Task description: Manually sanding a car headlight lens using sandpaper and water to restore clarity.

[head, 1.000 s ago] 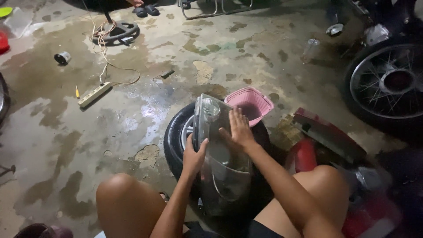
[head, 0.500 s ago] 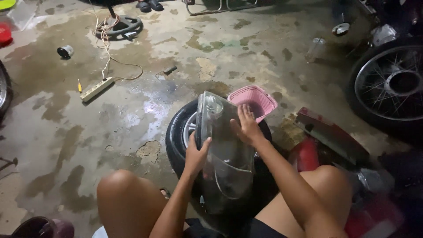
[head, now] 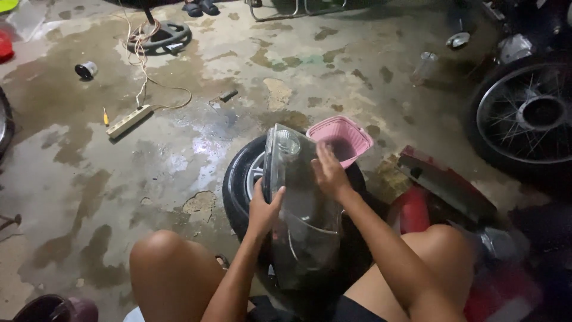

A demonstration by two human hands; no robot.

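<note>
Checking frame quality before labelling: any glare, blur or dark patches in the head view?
Head view: bright glare on the wet concrete floor left of the black rubber tyre; reflections on the clear plastic headlight lens held between left hand and right hand; right hand slightly motion-blurred; the right edge around the spoked wheel is dark; the pink plastic basket is clearly lit.

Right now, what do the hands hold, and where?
The clear plastic headlight lens: left hand grips its left edge; right hand lies flat on its front.
</note>
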